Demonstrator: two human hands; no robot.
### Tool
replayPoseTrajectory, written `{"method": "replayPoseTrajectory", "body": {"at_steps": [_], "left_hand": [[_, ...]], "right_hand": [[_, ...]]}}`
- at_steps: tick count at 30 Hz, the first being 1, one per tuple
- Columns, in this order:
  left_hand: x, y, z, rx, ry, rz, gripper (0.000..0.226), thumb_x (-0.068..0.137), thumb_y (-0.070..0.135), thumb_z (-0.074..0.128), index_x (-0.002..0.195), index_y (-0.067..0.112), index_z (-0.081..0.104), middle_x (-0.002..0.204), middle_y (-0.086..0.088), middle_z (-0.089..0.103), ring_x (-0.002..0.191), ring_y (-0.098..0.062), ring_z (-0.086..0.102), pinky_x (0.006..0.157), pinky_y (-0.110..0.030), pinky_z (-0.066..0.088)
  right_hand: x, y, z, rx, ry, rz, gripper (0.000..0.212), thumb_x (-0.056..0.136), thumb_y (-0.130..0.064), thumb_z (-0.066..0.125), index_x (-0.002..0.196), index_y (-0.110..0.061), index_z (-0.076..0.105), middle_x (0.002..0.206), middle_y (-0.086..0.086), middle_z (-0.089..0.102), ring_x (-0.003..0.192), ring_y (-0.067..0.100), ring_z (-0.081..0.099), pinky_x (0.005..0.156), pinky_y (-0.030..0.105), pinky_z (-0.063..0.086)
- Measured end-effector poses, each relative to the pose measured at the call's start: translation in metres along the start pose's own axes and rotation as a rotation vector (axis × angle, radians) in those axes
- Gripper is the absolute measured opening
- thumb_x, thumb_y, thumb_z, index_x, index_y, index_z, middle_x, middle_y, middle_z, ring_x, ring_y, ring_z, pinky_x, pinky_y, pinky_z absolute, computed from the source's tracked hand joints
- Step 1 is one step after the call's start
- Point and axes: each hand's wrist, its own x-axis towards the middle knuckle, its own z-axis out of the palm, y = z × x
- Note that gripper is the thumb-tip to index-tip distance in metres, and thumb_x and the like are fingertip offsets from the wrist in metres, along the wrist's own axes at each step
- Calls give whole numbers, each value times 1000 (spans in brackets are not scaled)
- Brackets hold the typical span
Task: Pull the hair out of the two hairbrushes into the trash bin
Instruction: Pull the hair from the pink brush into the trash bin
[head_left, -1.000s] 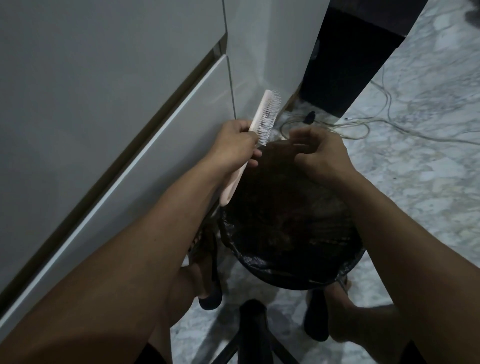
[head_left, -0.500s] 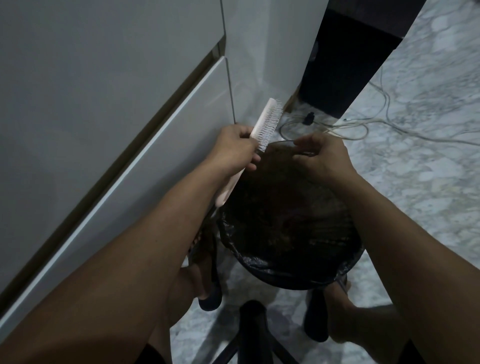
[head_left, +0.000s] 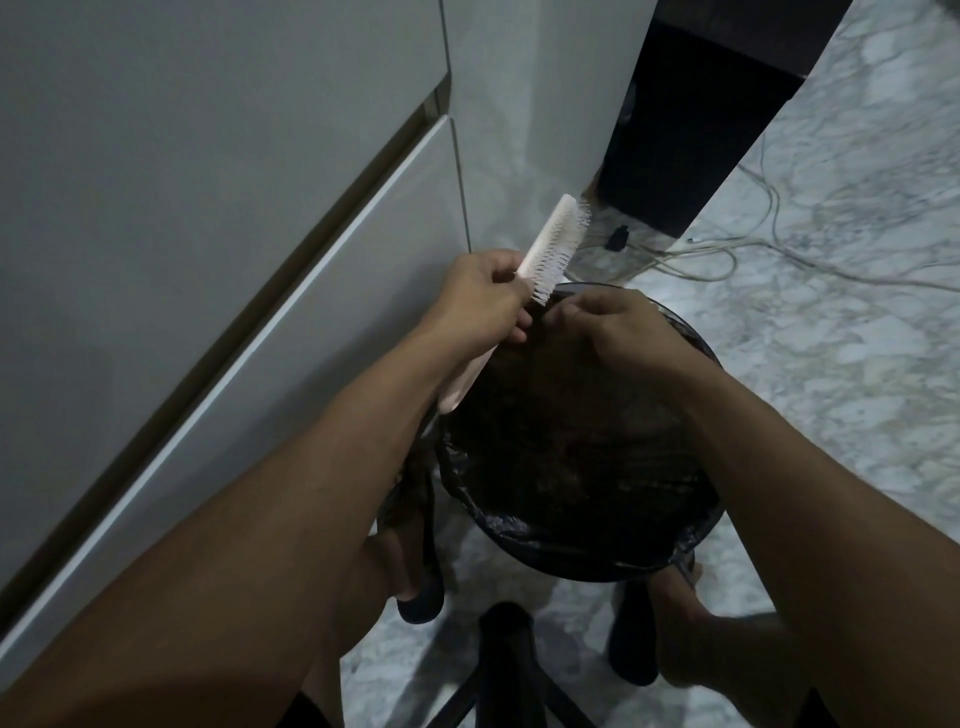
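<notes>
One pale pink plastic hairbrush (head_left: 550, 247) slants above the far left rim of the round bin lined with a black bag (head_left: 582, 551), gripped mid-length by the left hand (head_left: 483, 301). The right hand (head_left: 618, 327), fingertips pinched together beside the lowest bristles, hovers over the bin's open mouth; whether it holds hair I cannot tell. Grey cabinet fronts (head_left: 208, 208) crowd the left; marble floor (head_left: 831, 364) opens rightward.

Pale pink hairbrush (head_left: 551, 244), black-lined trash bin (head_left: 582, 540), seemingly grey-veined marble floor (head_left: 831, 364).
</notes>
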Motion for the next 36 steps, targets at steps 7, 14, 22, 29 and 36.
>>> {"method": "replayPoseTrajectory", "body": {"at_steps": [7, 14, 22, 29, 36], "left_hand": [[-4, 8, -11, -127, 123, 41, 29, 96, 3, 46, 122, 2, 60, 81, -4, 61, 60, -12, 57, 49, -20, 53], [-10, 15, -10, -200, 82, 25, 28, 97, 1, 46, 121, -1, 59, 82, -8, 62, 44, -6, 59, 45, -16, 48], [-10, 10, -8, -187, 44, -19, 16, 98, 6, 49, 108, 6, 61, 98, -9, 64, 70, -15, 66, 53, -26, 59], [-9, 7, -8, -153, 32, -21, 11, 97, 8, 51, 104, 10, 60, 107, -11, 64, 70, -16, 67, 49, -26, 56], [-7, 3, -4, -128, -16, -18, 25, 90, 2, 59, 87, 27, 64, 87, 2, 66, 68, -12, 64, 55, -24, 51]], "right_hand": [[8, 23, -8, -373, 227, 214, 24, 89, -6, 43, 80, -7, 66, 95, 20, 68, 96, 39, 61, 84, 45, 52], [8, 20, -8, -118, 268, 258, 24, 97, -13, 48, 106, -6, 69, 101, 15, 67, 89, 23, 60, 66, 25, 46], [7, 20, -4, -37, 15, 274, 56, 84, -10, 70, 137, -13, 52, 137, 10, 55, 120, 25, 56, 96, 37, 50], [6, 9, -7, 74, 125, 177, 49, 83, 1, 66, 130, -10, 57, 127, 7, 64, 110, 22, 62, 87, 36, 54], [3, -3, -10, 643, -59, 198, 27, 91, -5, 57, 117, -7, 62, 113, 10, 72, 106, 28, 69, 88, 43, 53]]}}
